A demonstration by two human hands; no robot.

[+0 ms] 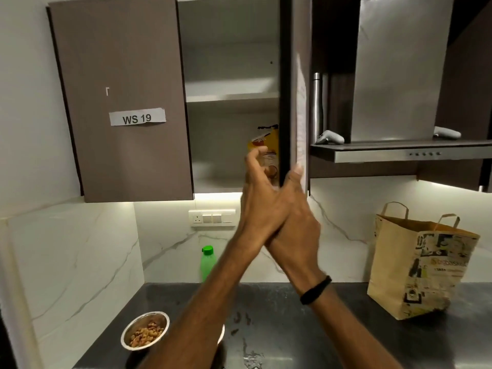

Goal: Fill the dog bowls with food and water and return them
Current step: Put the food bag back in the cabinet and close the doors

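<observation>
Both hands reach up to the wall cupboard with forearms crossing. Right hand (295,225), a black band (316,290) at its wrist, has its grip closed on the lower edge of the open cupboard door (294,97), thumb pressed on the door's face. Left hand (262,198) is inside the cupboard opening with its grip wide, fingers spread and curled just in front of a yellow food packet (267,153) standing on the bottom shelf; whether the fingers touch it cannot be told, and the packet's print is too blurred to read.

Going by size: the closed cupboard door (119,102) on the left carries a paper label (137,117) reading "WS 19". A brown paper bag (418,265) with newspaper-style print stands on the dark desk (332,328) at the right; its lettering is unreadable. A green bottle (207,262) stands at the back wall. A steel dog bowl (145,331) holding brown kibble sits on the desk near the front left, below the left forearm
</observation>
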